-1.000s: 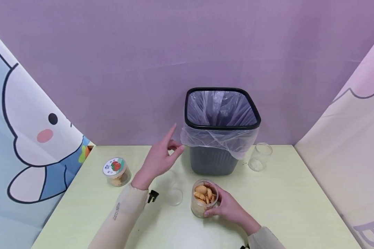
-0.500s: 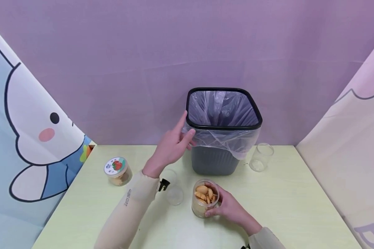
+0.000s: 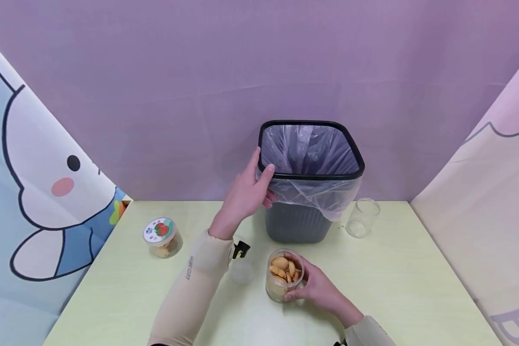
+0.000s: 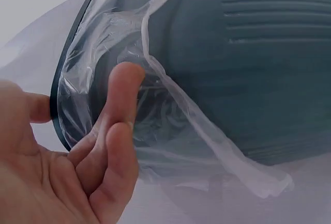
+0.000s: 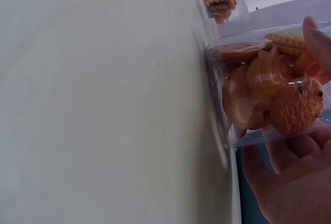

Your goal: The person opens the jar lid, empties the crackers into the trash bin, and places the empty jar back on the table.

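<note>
In the head view my left hand holds the near-left corner of the grey trash bin. Its thumb lies over the black rim, and in the left wrist view the curled fingers lie against the clear bin liner folded down outside. My right hand grips an uncovered clear jar of cookies from its right side; the jar stands upright on the table. Through its wall, the right wrist view shows several round and ridged brown cookies.
A lidded jar with a strawberry label stands on the table at left. Right of the bin is an empty clear jar. A transparent round lid lies beneath my left forearm. Purple cloth hangs behind.
My left hand has moved right and up from beside the bin to its rim corner, thumb coming over the edge. My right hand and the cookie jar have stayed put.
</note>
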### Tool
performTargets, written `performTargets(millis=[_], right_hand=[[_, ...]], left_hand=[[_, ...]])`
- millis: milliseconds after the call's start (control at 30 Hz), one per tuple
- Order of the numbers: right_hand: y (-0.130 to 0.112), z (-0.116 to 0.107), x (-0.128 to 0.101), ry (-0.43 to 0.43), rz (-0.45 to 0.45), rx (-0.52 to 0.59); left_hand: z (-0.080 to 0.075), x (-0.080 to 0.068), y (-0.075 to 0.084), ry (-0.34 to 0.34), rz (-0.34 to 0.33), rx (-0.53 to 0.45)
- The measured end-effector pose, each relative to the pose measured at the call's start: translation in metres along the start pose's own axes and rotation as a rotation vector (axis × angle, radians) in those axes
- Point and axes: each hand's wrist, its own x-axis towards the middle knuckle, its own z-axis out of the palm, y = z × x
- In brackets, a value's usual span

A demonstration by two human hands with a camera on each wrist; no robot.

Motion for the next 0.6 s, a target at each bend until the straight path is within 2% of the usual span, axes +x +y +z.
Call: performTargets(millis=[200, 400, 600], right_hand=[[-0.001, 0.000, 0.000, 0.011, 0.007, -0.013], [-0.004, 0.003, -0.001, 0.035, -0.004, -0.021], [-0.011, 0.004, -0.002, 0.091, 0.037, -0.040]], left_hand=[[0.002, 0.000, 0.006, 0.013, -0.062, -0.028], [0.005, 0.003, 0.009, 0.027, -0.061, 0.006], [0.008, 0.003, 0.007, 0.051, -0.051, 0.042]])
